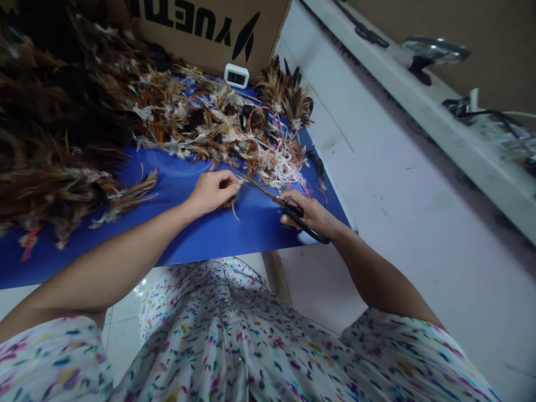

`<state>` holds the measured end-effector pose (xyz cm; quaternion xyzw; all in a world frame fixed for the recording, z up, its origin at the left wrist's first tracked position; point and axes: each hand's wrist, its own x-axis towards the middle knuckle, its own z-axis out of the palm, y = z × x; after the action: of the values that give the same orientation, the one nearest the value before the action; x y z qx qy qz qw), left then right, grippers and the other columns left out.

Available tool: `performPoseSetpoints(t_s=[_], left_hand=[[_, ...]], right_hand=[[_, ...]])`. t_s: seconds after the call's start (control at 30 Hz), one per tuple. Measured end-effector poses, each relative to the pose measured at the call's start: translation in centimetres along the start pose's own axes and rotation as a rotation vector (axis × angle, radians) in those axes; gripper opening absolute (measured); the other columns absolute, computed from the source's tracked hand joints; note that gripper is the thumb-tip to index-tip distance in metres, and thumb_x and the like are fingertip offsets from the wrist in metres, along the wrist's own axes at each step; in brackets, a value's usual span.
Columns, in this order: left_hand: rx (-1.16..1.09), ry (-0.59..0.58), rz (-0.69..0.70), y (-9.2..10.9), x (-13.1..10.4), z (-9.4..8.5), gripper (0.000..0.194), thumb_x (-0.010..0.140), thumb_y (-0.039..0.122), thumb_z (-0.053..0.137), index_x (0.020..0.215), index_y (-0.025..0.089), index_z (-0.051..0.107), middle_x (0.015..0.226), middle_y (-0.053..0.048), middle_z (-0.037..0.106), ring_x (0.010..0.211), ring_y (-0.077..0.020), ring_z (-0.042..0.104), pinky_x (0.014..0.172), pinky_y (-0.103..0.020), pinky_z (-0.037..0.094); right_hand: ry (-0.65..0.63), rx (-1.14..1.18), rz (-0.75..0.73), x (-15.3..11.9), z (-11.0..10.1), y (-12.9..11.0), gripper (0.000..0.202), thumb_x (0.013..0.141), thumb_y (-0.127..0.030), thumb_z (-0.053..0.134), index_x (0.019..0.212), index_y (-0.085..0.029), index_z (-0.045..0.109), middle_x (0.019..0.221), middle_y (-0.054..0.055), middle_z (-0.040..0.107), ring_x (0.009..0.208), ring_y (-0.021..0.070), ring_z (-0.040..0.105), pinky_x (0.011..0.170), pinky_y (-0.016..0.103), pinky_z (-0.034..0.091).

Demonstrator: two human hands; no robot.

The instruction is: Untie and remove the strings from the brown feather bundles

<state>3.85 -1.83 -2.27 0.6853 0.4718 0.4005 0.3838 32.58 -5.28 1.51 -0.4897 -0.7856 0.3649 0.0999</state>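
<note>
My left hand [215,191] pinches a small brown feather [233,209] over the blue table [259,229], near its front edge. In my right hand [307,211] are black-handled scissors [263,190], their blades pointing left towards the fingertips of my left hand. The blade tips are close to the pinched feather; whether they touch it is too small to tell. Just beyond both hands lies a heap of brown feathers [209,120] mixed with white and pink string [287,162].
A large dark feather pile [54,123] covers the table's left side. At the back stand a cardboard box [184,33], a small white digital clock [237,76] and a feather bunch [287,92]. The pale wall [377,162] and a ledge with cables [464,111] border the right.
</note>
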Motion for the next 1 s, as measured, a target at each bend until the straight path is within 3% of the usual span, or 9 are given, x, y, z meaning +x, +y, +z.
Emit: performPoseSetpoints(t_s=[0.47, 0.6, 0.77, 1.0], left_hand=[[-0.035, 0.013, -0.022, -0.4, 0.1, 0.0, 0.017, 0.076, 0.033, 0.065, 0.074, 0.016, 0.067, 0.061, 0.001, 0.062, 0.059, -0.0112, 0.051, 0.057, -0.024, 0.038], [-0.247, 0.029, -0.110, -0.6, 0.3, 0.1, 0.021, 0.071, 0.037, 0.071, 0.073, 0.016, 0.068, 0.062, 0.000, 0.063, 0.057, -0.0103, 0.052, 0.056, -0.023, 0.039], [-0.605, 0.084, -0.305, 0.1, 0.6, -0.4, 0.029, 0.060, 0.038, 0.082, 0.074, 0.016, 0.069, 0.066, 0.000, 0.063, 0.055, -0.0091, 0.053, 0.053, -0.022, 0.041], [-0.769, 0.170, -0.427, 1.0, 0.9, -1.4, 0.025, 0.059, 0.028, 0.083, 0.074, 0.017, 0.066, 0.061, 0.004, 0.057, 0.049, -0.0059, 0.046, 0.046, -0.019, 0.040]], right_hand=[[0.111, -0.099, -0.007, 0.1, -0.9, 0.9, 0.049, 0.082, -0.056, 0.065, 0.114, -0.022, 0.051, 0.064, -0.008, 0.049, 0.056, 0.0109, 0.046, 0.057, 0.024, 0.034], [0.152, -0.174, 0.010, 0.0, -1.3, 0.8, 0.052, 0.080, -0.057, 0.068, 0.115, -0.022, 0.054, 0.068, -0.005, 0.057, 0.059, 0.0136, 0.054, 0.058, 0.024, 0.038], [0.228, -0.394, -0.026, -0.2, -1.9, 1.8, 0.052, 0.075, -0.050, 0.077, 0.115, -0.022, 0.061, 0.087, 0.003, 0.072, 0.074, 0.0196, 0.068, 0.065, 0.027, 0.046], [0.152, -0.598, -0.184, -0.9, -3.2, 4.1, 0.046, 0.080, -0.042, 0.074, 0.119, -0.021, 0.063, 0.105, 0.008, 0.075, 0.091, 0.0252, 0.073, 0.081, 0.033, 0.055]])
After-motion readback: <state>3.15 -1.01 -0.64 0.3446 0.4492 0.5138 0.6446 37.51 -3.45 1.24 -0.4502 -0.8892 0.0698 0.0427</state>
